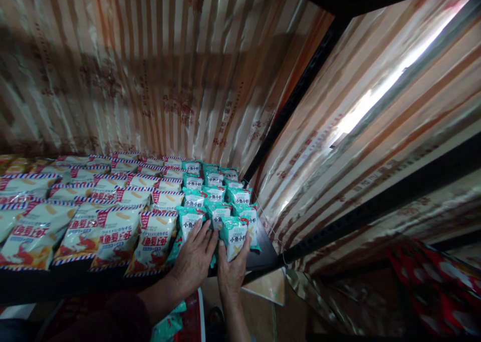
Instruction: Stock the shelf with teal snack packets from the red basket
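Note:
My right hand point(231, 269) grips a small green-and-white snack bag point(236, 237) at the front right of the shelf, thumb on one side and fingers on the other. Just left of it, my left hand point(193, 254) lies with fingers stretched out over the fronts of the neighbouring green bags, touching them. Rows of the same green snack bags point(216, 194) stand upright behind both hands. Larger white snack bags point(116, 236) with red lettering and striped edges fill the shelf to the left. The undersides of my left fingers are hidden.
The dark shelf point(265, 252) ends at a black metal post point(296, 86) on the right. Striped plastic sheeting point(169, 71) hangs behind. Below is a red basket point(193, 317) holding green bags point(169, 327). Red packages point(439, 287) are at the lower right.

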`<state>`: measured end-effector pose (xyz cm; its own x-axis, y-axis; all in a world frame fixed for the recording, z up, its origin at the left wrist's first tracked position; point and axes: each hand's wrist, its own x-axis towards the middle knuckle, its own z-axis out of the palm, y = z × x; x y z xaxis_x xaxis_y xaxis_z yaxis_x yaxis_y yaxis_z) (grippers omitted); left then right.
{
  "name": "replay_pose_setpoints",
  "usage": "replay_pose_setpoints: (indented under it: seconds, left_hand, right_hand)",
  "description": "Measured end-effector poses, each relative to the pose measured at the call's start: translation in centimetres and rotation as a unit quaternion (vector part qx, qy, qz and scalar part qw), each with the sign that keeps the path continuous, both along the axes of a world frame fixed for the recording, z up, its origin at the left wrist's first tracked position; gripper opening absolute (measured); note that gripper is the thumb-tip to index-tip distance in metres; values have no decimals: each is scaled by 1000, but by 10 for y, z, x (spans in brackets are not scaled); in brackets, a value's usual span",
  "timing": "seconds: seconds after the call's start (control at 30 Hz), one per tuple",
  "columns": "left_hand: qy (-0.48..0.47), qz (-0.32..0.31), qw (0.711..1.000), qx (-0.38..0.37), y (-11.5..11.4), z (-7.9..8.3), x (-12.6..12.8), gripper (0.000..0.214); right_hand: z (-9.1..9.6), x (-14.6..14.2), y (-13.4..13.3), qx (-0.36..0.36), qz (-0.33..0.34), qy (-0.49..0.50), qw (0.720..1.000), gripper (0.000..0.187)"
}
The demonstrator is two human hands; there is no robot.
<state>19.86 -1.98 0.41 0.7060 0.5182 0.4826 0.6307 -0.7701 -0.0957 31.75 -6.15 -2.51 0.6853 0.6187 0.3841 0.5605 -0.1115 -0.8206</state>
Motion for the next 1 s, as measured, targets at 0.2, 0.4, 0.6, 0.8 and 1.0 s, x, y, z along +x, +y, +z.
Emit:
replay_pose_setpoints:
  seconds: [0.2, 0.4, 0.6, 0.8, 1.0]
  left_hand:
    - [8, -6, 1000, -18, -1, 5, -2, 44]
    - [6, 2, 1000, -12, 3, 5, -2, 44]
    - [1, 9, 1000, -23, 4, 6, -3, 45]
    - [-6, 10, 1000, -21, 6, 6, -4, 45]
    - [-10, 11, 1000, 4, 6, 5, -2, 41]
  right_hand:
    - [1, 0, 1, 2, 16, -10, 1000, 82]
    - [4, -2, 3, -3, 24, 9, 1000, 85]
    - [4, -4, 3, 3, 18, -7, 1000, 83]
    - [1, -4, 4, -2, 18, -3, 1000, 84]
    - [1, -3, 4, -8, 31, 2, 999, 85]
